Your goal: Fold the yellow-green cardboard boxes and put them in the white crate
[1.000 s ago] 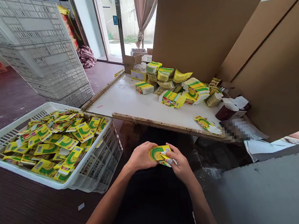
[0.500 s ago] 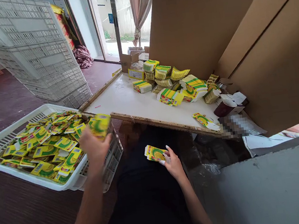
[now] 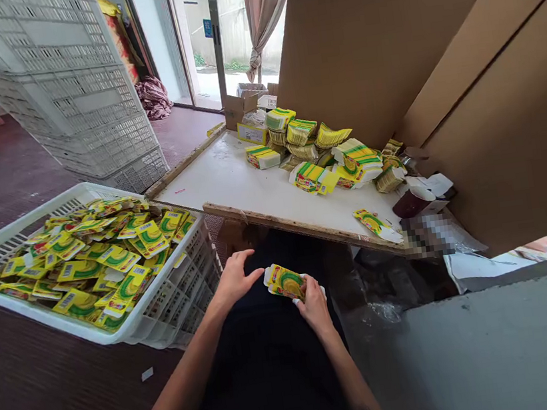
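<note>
My right hand (image 3: 313, 304) grips a yellow and green carton (image 3: 286, 282) above my lap; its white end flaps stick out on the left. Nothing is in my left hand (image 3: 237, 278), which hovers just left of that carton with thumb and fingers apart. To the left, a white plastic crate (image 3: 133, 324) is heaped with flat-looking yellow and green cartons (image 3: 78, 270). On the white tabletop (image 3: 210, 181), stacks of similar cartons (image 3: 300, 131) stand at the back, and one carton (image 3: 374, 224) lies by itself near the front edge.
A tall stack of white crates (image 3: 81, 89) rises behind the filled crate. Large cardboard sheets (image 3: 379, 50) wall the table's back and right. A dark red cup (image 3: 411, 201) sits at the table's right end. A grey surface (image 3: 513, 341) lies at lower right.
My left hand has let go of a yellow carton over the crate and moved right, towards the carton in my right hand. The right hand still holds its carton.
</note>
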Demonstrator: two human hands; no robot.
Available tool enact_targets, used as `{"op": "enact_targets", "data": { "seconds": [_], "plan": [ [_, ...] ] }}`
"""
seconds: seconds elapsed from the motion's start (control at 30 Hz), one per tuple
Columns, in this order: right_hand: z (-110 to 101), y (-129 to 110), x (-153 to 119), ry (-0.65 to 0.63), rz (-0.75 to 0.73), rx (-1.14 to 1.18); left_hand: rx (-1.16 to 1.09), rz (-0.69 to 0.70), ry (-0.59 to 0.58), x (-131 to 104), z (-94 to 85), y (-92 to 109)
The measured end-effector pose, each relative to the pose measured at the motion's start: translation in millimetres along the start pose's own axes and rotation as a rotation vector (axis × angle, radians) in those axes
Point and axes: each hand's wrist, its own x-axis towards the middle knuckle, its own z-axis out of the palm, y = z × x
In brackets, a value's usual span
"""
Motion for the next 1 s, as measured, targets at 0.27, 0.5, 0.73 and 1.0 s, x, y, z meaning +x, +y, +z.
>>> {"op": "enact_targets", "data": {
  "seconds": [0.27,0.5,0.73,1.0],
  "plan": [
    [-13,-22,12,0.072,0.198,0.657,-0.438,-0.055,-0.233,0,18.5,21],
    [-32,-70,6,0.008,0.016,0.882,-1.192,-0.040,-0.278,-6,51.9,77],
    [-29,-77,2,0.074,-0.017,0.862,-1.444,-0.176,-0.172,-3,40.6,99],
    [-35,-83,-1,-0.071,-0.061,0.916,-1.514,-0.137,0.034,-2,44.7,97]
  ]
}}
